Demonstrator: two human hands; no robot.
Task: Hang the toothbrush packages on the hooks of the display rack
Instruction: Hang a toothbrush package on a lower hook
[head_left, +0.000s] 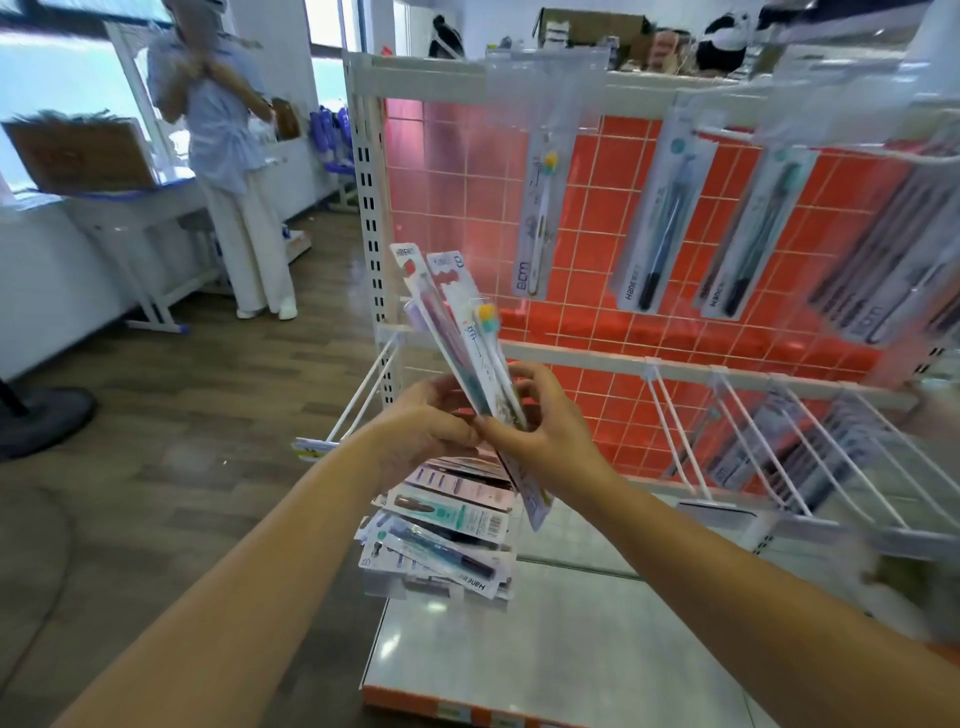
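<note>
The display rack (363, 156) is the biggest thing here, a white frame with an orange grid back. Along its top edge some toothbrush packages already hang, like the one marked BCM (537, 208) near the middle. Lower down, a row of long white hooks (675, 415) sticks out from the middle bar, and one more hook (363, 395) points out at the left edge. On the bottom shelf (571, 623), at its left back corner, lies a pile of packages (447, 525) waiting their turn. Just above that pile, both hands hold a small bunch of packages (452, 332) fanned upward. The left hand (421, 431) curls around the bottom of the bunch. The right hand (540, 421) pinches the front package with its fingers and thumb, and seems to be picking one out. To do this well, the right hand should pull only one package free while the left hand holds the others tight. Then it should find the little hole at the top of the card and slide it straight onto a hook tip. Another person (228, 145) stands far off by the window.
</note>
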